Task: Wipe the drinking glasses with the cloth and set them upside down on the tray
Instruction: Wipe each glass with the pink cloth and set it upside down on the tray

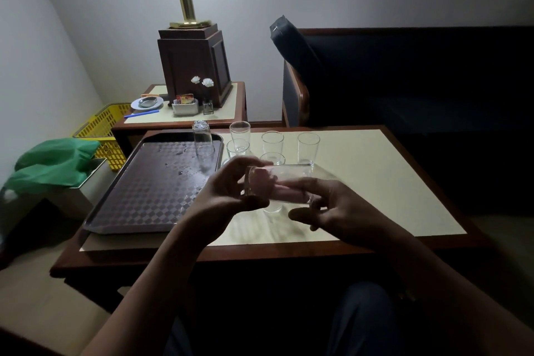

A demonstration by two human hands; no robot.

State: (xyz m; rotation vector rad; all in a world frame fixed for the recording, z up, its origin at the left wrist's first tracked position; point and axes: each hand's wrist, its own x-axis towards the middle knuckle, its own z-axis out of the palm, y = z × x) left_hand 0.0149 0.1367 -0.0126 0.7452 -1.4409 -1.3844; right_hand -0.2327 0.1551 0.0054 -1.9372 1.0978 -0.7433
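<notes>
The left hand point(228, 188) is curled around the open end of a glass point(278, 183) that lies on its side in the air, just above the table point(375, 182). The right hand point(326, 205) is at the other end, with its fingers point(306, 185) wrapped over the base. Both hands grip the glass. Something pink shows through it. This may be the cloth or only fingers; it is too blurry to tell.

To do this step well, I think the person should hold the glass firmly but not squeeze it, because glass is slippery and can break. One hand should keep it steady while the other turns and rubs all the way round, inside too. It should stay low over the table, so a slip is only a small drop.

Just past the hands stand five more glasses point(308, 149), open end up. They are close, so elbows and fingers must not bump them.

To the left of the left hand is the tray point(138, 196), with water drops on it. One glass point(202, 143) already stands upside down at its far edge. The wiped glass should go near it, rim down, set gently.
</notes>
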